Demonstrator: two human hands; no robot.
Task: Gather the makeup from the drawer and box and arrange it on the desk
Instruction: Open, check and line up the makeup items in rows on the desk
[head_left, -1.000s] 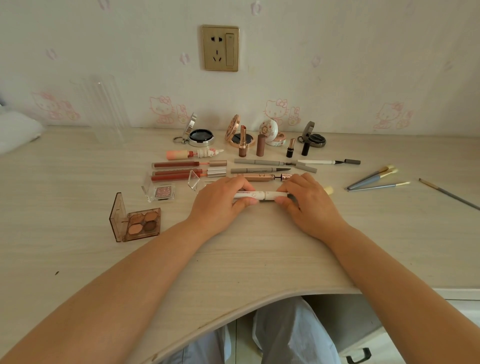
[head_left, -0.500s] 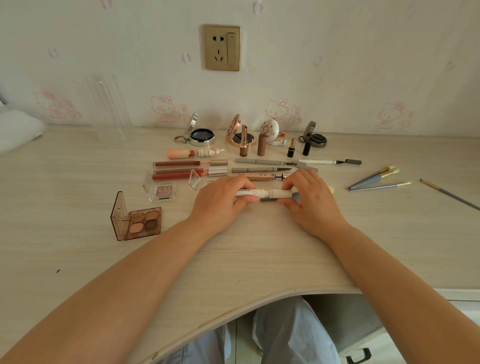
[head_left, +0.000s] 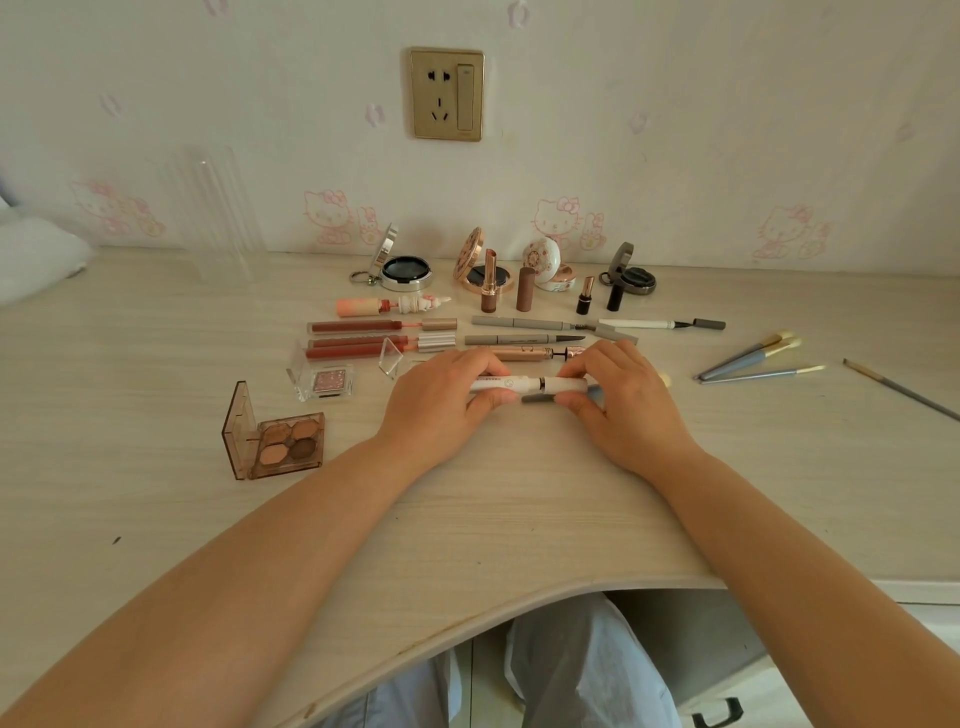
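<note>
Both hands, the left hand (head_left: 441, 402) and the right hand (head_left: 631, 402), pinch a white makeup pen (head_left: 527, 385) just above the desk (head_left: 519, 499).

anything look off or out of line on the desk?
Mostly tidy rows. The thin brush at the far right lies alone and angled, apart from the three fanned brushes. The four-pan eyeshadow palette sits forward of the rows at left. Nothing looks spilled or broken.

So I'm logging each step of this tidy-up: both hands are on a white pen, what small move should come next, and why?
Probably pull the white pen apart: the left hand grips the barrel, the right hand the cap end, and the laid-out pens lie uncapped.
</note>
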